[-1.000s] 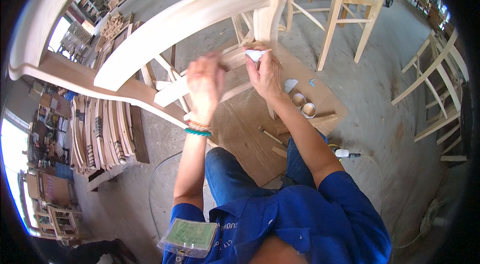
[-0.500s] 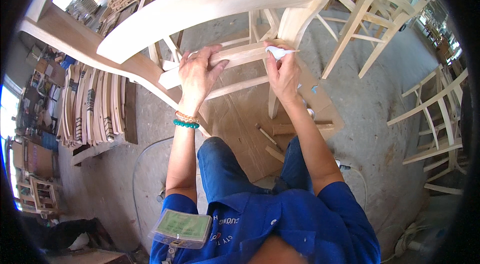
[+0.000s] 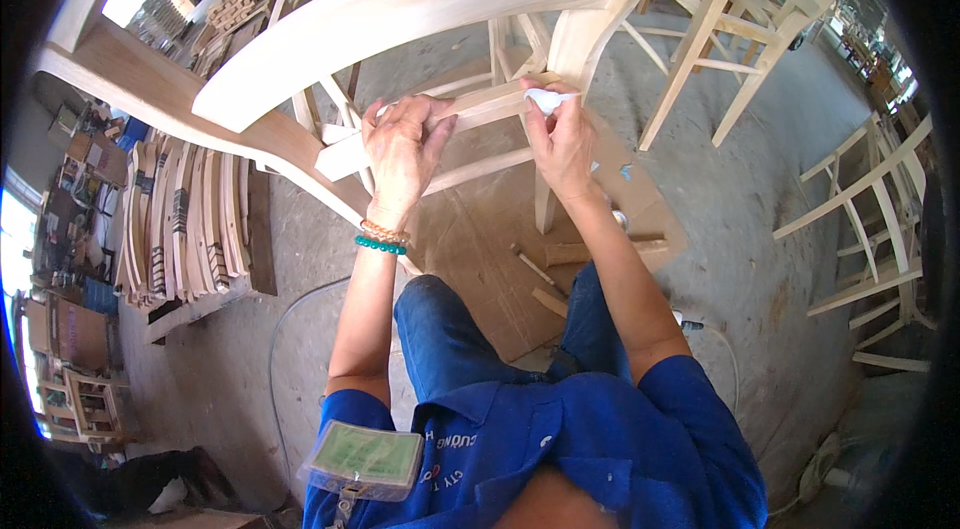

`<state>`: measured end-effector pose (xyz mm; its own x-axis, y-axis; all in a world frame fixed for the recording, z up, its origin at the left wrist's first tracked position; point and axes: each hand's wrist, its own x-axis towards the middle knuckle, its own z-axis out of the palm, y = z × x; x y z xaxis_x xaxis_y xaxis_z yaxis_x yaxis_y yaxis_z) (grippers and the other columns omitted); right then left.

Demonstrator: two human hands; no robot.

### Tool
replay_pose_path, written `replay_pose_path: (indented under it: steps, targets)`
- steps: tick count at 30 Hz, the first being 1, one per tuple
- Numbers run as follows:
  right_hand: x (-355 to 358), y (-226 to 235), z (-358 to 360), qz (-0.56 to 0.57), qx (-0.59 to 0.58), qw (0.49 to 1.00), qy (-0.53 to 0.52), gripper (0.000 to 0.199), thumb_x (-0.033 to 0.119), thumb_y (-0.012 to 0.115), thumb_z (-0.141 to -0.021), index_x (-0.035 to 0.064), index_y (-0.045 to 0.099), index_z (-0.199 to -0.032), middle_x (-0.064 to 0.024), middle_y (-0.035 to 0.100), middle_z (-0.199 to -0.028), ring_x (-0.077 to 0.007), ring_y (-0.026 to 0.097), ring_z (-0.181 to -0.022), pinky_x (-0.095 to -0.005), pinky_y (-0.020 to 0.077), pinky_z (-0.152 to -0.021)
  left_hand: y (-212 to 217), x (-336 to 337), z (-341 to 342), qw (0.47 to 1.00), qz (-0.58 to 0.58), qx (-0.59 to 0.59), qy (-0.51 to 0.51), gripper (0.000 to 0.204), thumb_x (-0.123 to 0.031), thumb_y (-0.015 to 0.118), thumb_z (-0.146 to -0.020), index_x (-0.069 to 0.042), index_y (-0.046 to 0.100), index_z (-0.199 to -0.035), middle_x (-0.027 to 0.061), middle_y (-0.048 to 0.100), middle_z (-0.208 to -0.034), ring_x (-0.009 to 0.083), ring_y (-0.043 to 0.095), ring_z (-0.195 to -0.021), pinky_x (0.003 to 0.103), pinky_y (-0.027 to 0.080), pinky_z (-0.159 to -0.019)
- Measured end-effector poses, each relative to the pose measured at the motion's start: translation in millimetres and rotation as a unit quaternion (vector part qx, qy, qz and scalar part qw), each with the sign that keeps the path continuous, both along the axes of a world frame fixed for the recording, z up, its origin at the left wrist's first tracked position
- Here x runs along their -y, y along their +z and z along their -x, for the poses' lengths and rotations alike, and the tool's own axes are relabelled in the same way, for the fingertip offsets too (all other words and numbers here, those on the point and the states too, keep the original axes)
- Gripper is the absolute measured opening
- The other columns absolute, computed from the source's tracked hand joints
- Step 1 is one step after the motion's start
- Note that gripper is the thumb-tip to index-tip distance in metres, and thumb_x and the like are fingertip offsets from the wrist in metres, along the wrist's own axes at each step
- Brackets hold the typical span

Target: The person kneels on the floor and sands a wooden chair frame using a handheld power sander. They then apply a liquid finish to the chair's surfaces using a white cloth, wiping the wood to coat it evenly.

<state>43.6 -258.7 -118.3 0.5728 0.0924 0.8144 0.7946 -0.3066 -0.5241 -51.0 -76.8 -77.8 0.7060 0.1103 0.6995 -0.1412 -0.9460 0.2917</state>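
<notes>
a person in a blue work shirt steadies an unfinished wooden chair in a furniture workshop. over the last second the view has swung closer to the chair and both hands have slid along the chair's cross rail; the left hand, raised and blurred a second ago, now rests settled on the rail, which suggests the work on this rail is well under way rather than just starting.

the left hand lies across the rail with fingers spread and curled over its top edge, pressing on the wood rather than closed round anything; a beaded bracelet sits at the wrist below it. the right hand is pinched shut on a small white cloth, held against the rail just where it meets the chair's upright leg.

below the hands a flat wooden board lies on the concrete floor, with loose offcuts on it. left of the left hand stand stacked curved chair parts; right of the right hand stand more bare chair frames.
</notes>
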Motion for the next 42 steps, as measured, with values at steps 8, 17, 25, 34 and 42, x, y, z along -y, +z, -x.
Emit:
replay_pose_path:
  steps: [8,17,25,34,42]
  targets:
    - [0,-2,1,0.023,-0.008,0.999,-0.021,0.023,0.014,0.063,-0.087,0.0036,0.048,-0.101,-0.0116,0.069,-0.098,-0.0349,0.064,-0.076,-0.0435,0.0488,-0.068,11,-2,-1,0.994,0.089,-0.055,0.009,0.018,-0.029,0.067,-0.089,-0.017,0.071,-0.101,0.0010,0.071,-0.074,0.0150,0.069,-0.074,0.030,0.050,-0.074]
    - [0,0,3,0.016,-0.007,1.000,-0.002,0.025,0.012,0.063,-0.086,0.0039,0.047,-0.103,-0.0071,0.070,-0.104,-0.0336,0.064,-0.076,-0.0425,0.0497,-0.069,15,-2,1,0.990,0.102,-0.090,0.024,0.019,-0.030,0.068,-0.087,-0.017,0.071,-0.101,0.0018,0.071,-0.077,0.0141,0.069,-0.075,0.030,0.051,-0.071]
    - [4,-5,-6,0.018,0.049,0.998,-0.035,0.022,0.010,0.064,-0.088,0.0018,0.049,-0.101,-0.0044,0.071,-0.102,-0.0152,0.055,-0.054,-0.0289,0.0467,-0.054,4,41,-15,0.986,-0.124,0.108,-0.002,0.013,-0.015,0.069,-0.079,-0.009,0.067,-0.091,0.0086,0.063,-0.102,0.0242,0.059,-0.092,0.039,0.048,-0.085]
    - [27,-18,16,-0.137,-0.055,0.986,0.079,0.025,0.013,0.065,-0.089,0.0024,0.051,-0.108,-0.0111,0.069,-0.094,-0.0225,0.066,-0.071,-0.0317,0.0507,-0.062,-8,61,-34,0.989,-0.136,0.054,-0.034,0.025,-0.010,0.067,-0.080,-0.011,0.064,-0.105,0.0042,0.059,-0.092,0.0249,0.058,-0.082,0.037,0.049,-0.072]
    - [92,-131,44,-0.031,-0.207,0.977,-0.034,0.023,0.017,0.064,-0.091,0.0021,0.053,-0.104,-0.0145,0.065,-0.082,-0.0242,0.064,-0.067,-0.0349,0.0490,-0.058,-2,73,-41,0.980,-0.194,0.030,0.009,0.027,-0.020,0.068,-0.083,-0.021,0.067,-0.110,0.0031,0.054,-0.091,0.0223,0.054,-0.086,0.038,0.044,-0.076]
